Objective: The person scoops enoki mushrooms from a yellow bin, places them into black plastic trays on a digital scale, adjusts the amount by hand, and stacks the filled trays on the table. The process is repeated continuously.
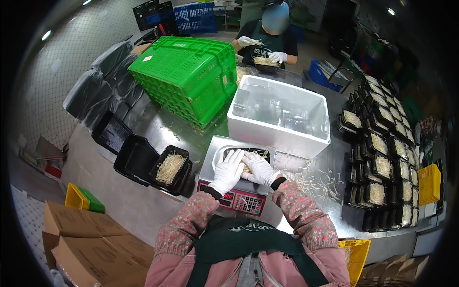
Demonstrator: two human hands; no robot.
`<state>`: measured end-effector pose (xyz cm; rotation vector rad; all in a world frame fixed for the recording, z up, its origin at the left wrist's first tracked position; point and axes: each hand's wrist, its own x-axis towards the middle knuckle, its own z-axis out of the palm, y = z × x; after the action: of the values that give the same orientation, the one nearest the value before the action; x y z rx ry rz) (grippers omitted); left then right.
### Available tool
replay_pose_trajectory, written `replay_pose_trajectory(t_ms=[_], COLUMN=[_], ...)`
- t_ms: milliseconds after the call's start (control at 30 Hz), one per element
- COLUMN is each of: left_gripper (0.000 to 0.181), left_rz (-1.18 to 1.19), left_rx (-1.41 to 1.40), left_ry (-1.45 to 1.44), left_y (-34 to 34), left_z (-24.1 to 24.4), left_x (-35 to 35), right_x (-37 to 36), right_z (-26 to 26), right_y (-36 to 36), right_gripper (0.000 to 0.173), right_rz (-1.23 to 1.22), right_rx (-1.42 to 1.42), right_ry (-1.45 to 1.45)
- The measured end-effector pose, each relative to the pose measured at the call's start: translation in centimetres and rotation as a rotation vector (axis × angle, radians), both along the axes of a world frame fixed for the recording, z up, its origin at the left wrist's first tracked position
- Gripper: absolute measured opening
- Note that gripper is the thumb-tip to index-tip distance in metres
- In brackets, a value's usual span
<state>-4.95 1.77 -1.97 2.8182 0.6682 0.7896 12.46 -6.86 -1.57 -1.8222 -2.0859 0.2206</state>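
Observation:
My left hand (229, 170), in a white glove, lies flat with fingers stretched over a black plastic tray (247, 150) of bean sprouts (246, 168). From the other side my right hand (261, 168), gloved too, presses on the sprouts, its thumb apart from its fingers. The fingertips of both hands meet near the tray's middle. Under the tray is the steel pan of a digital scale (207, 168), its red display and keypad facing me. My palms and much of the tray are hidden. Left of the scale, another black tray (170, 168) holds sprouts on top of stacked trays.
A white foam box (276, 140) and a green plastic crate (186, 75) stand beyond the scale. Loose sprouts (315, 181) litter the steel table at right, before stacked filled trays (383, 166). Empty black trays (136, 159) lie left. Opposite, a gloved co-worker (267, 43) handles sprouts over a tray.

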Motion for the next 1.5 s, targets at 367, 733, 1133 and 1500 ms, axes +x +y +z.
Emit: replay_pose_trajectory(t_ms=[367,733,1133,1500], left_gripper=[0.045,0.048,0.044,0.059], left_rz=[0.098,0.057,0.186,-0.031], left_rx=[0.073,0.084,-0.639,0.103], left_ry=[0.212,0.162,-0.567,0.187], left_y=[0.3,0.1,9.4,0.5], left_z=[0.5,1.6,1.3,1.1], left_x=[1.7,1.1,-7.9,0.3], right_x=[3.8,7.3,12.5,2.7], right_z=[6.0,4.8,3.4,2.8], right_y=[-1.7,-5.6,-12.9,-2.0], right_gripper=[0.032,0.020,0.087,0.052], right_rz=[-0.161,-0.264,-0.589,-0.178], right_rx=[-0.299,-0.097,-0.360,-0.087], right_ry=[-0.420,-0.162,-0.234,-0.025])
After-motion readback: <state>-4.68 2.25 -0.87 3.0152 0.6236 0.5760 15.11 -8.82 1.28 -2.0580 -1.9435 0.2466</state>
